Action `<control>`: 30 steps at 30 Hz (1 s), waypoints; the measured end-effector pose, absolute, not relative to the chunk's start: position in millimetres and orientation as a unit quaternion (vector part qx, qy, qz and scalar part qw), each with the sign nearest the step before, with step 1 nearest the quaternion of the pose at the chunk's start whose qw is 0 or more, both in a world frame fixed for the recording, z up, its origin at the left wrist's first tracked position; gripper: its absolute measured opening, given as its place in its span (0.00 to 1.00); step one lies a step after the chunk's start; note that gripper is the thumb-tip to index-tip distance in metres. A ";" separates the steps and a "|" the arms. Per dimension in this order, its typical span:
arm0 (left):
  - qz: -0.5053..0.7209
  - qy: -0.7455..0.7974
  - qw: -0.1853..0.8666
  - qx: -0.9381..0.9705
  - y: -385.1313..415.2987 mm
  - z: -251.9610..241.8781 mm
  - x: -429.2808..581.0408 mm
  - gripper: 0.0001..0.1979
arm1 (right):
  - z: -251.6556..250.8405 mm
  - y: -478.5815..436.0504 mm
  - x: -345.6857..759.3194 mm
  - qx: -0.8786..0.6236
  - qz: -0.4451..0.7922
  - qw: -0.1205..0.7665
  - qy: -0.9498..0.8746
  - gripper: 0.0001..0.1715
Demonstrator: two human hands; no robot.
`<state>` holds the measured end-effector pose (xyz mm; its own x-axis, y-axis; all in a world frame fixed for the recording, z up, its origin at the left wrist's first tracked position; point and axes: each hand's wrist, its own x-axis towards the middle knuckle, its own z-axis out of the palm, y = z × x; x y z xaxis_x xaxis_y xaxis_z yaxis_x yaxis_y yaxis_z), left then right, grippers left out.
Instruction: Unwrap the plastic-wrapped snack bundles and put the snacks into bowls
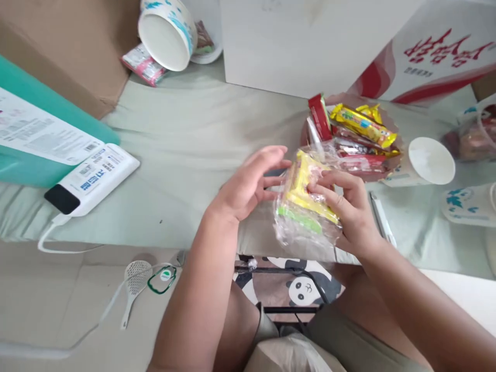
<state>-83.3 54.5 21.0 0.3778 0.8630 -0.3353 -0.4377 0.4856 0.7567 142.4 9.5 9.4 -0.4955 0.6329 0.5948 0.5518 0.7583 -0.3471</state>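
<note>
Seen from the head camera, my right hand [349,212] holds a clear bag [298,235] just above the near edge of the cloth-covered desk [186,134]. Its grip is closed around the bag's right side, thumb and fingertips pressed onto the yellow pack [300,188] inside. A green pack [296,213] shows beneath the yellow one through the film. My left hand [248,188] is open, fingers spread and loosely curved, its fingertips at the bag's left edge. Whether they touch the film or stop just short of it I cannot tell. The bag sits between both hands, tilted toward me, just in front of a dish [382,175] heaped with wrapped snacks [362,124]. A paper cup [430,160] lies on its side just right of that dish, and a power bank [93,178] rests well apart at left. In my judgement, handling the bag well means letting the right grip carry the weight from the side and below. The left fingertips should work only the loose film rather than squeezing the packs, which look easy to crush. I would hold the bag low over the desk, so that anything slipping out lands on cloth, and well short of the dish and cup behind it. The film is slick and crinkled, so a light, steady pinch looks safer than a hard pull.
</note>
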 end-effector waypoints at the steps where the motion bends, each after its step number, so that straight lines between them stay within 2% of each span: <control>1: 0.378 0.355 0.804 0.291 50.5 17.9 -68.4 0.30 | 3.5 -0.2 152.9 -0.347 0.052 0.377 -0.858 0.33; 4: 0.340 0.367 0.818 0.284 37.8 5.7 -34.1 0.38 | -12.8 -19.8 176.3 -0.345 0.058 0.399 -0.847 0.34; 10: 0.268 0.318 0.851 0.320 18.3 -14.1 -11.3 0.36 | -26.7 -36.4 197.6 -0.282 0.112 0.386 -0.871 0.21; 12: 0.284 0.326 0.833 0.345 16.1 -18.1 -6.6 0.32 | -29.3 -38.5 201.7 -0.263 0.140 0.360 -0.884 0.20; 15: 0.350 0.364 0.788 0.353 15.8 -22.7 3.0 0.22 | -33.6 -40.1 206.9 -0.290 0.147 0.314 -0.892 0.26; 18: 0.395 0.388 0.755 0.352 16.0 -25.4 11.6 0.20 | -37.0 -40.7 208.4 -0.327 0.119 0.297 -0.889 0.30; 23: 0.431 0.415 0.709 0.375 15.8 -29.1 15.6 0.19 | -40.9 -37.6 201.3 -0.351 0.069 0.342 -0.869 0.14; 30: 0.430 0.424 0.674 0.425 17.5 -34.5 10.4 0.13 | -43.1 -33.3 195.7 -0.306 0.103 0.394 -0.860 0.10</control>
